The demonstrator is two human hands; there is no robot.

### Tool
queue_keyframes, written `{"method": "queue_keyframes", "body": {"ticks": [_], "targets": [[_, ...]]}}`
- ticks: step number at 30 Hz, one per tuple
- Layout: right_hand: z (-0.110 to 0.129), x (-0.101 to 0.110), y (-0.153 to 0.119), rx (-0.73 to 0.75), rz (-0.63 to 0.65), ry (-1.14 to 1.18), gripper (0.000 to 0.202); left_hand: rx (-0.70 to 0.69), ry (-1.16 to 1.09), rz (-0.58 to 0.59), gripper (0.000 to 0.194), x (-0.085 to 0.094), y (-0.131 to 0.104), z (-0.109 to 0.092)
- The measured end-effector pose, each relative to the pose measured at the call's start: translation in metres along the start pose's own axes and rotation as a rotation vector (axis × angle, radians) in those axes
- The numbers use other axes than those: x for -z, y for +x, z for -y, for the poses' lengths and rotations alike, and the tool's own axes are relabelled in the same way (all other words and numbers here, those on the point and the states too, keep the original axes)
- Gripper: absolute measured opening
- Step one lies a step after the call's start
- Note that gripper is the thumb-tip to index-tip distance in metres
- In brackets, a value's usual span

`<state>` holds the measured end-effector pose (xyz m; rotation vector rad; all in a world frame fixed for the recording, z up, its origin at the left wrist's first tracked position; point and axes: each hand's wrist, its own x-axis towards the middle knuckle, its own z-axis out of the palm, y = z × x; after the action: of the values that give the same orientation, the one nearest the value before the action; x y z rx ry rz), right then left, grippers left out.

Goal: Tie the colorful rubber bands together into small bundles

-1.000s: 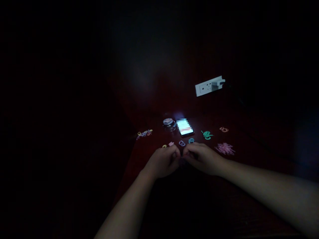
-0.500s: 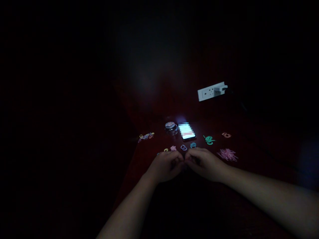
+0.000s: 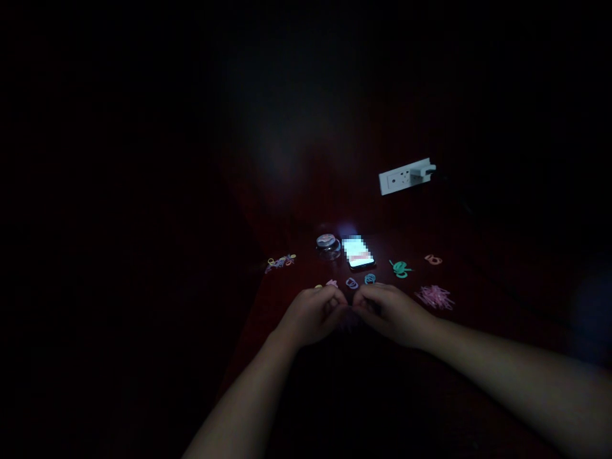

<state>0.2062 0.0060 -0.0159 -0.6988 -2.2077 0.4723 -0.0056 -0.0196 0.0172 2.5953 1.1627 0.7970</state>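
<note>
My left hand (image 3: 312,315) and my right hand (image 3: 389,312) meet low over the dark table, thumbs and fingers pinched, their tips a small gap apart. What they hold is too dark to make out; a faint purplish patch shows just below the fingertips. Beyond them lie small loops like rubber bands: purple loops (image 3: 352,284), blue loops (image 3: 370,279) and a little pink heap (image 3: 331,284). A yellow loop (image 3: 318,286) is partly covered by my left hand. To the right of my right hand spreads a larger pile of pink bands (image 3: 435,297).
Green bands (image 3: 400,269) and orange loops (image 3: 433,259) lie to the right. A mixed band pile (image 3: 281,262) is near the table's left edge. Behind stand a clear lidded jar (image 3: 327,247) and a lit phone (image 3: 359,254). A white socket strip (image 3: 396,180) holds a plug.
My left hand has shifted slightly left, widening the small gap between the fingertips. My right hand stays nearly in place, and the things on the table have not moved.
</note>
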Motion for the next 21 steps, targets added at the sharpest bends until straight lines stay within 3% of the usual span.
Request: {"method": "queue_keyframes", "body": {"ticks": [21], "targets": [[0.0008,0.0007,-0.0006,-0.015,-0.003,-0.039,0.007,-0.021,0.023,-0.036,0.005,-0.0008,-0.0009,0.0046]]}}
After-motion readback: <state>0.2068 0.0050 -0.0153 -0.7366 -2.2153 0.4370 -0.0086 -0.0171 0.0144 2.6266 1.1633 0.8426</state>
